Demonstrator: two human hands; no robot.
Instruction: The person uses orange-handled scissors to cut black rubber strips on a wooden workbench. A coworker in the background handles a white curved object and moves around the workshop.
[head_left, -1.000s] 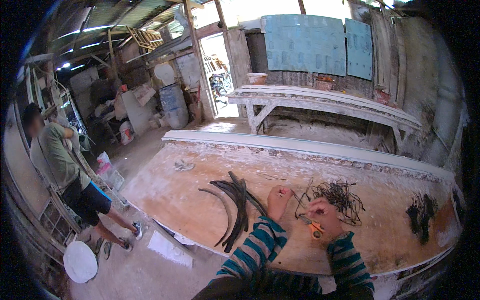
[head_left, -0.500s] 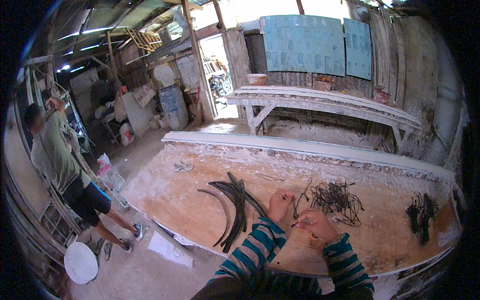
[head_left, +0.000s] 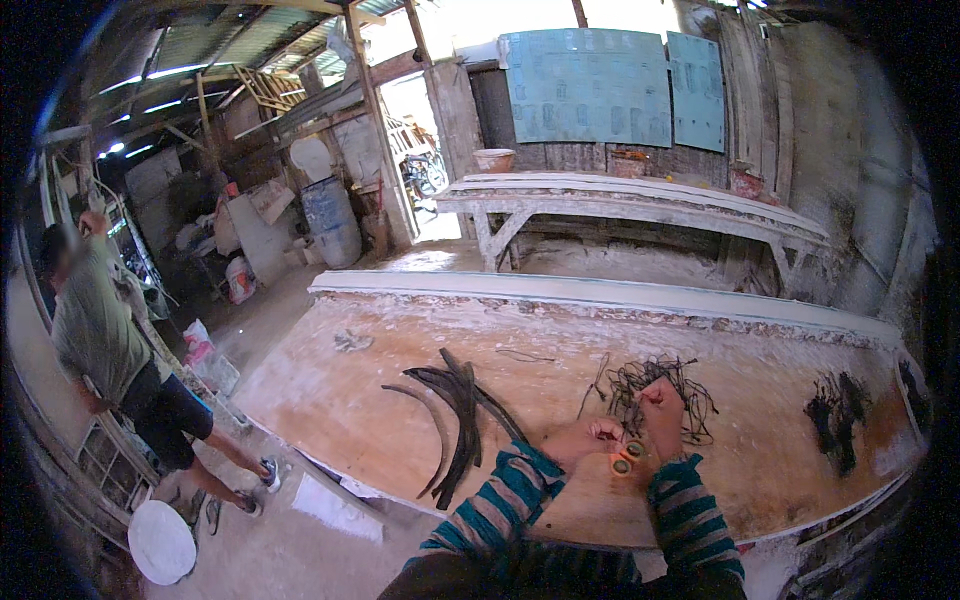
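My left hand (head_left: 588, 441) is closed over the near middle of the wooden table, its fingertips pinched together. Just to its right, my right hand (head_left: 662, 412) is raised, fingers closed, in front of a tangled pile of thin dark cords (head_left: 697, 402). What either pinch holds is too small to make out. Scissors with orange handles (head_left: 627, 459) show between the hands; their blades are hidden, and whether a hand bears them is unclear. Long, curved black strips (head_left: 462, 425) lie left of my hands. A few loose cords (head_left: 594, 384) lie beside the pile.
Dark cord bundles (head_left: 838, 420) lie at the table's right end. A pale raised ledge (head_left: 600, 292) runs along the table's far edge. Beyond stands a long white bench (head_left: 640, 200) with pots. At left a person (head_left: 110, 330) stands near a white round lid (head_left: 162, 535).
My right hand has risen to the cord pile, and my left hand has come down and nearer. The scissors' handles now show between them. The view has shifted slightly.
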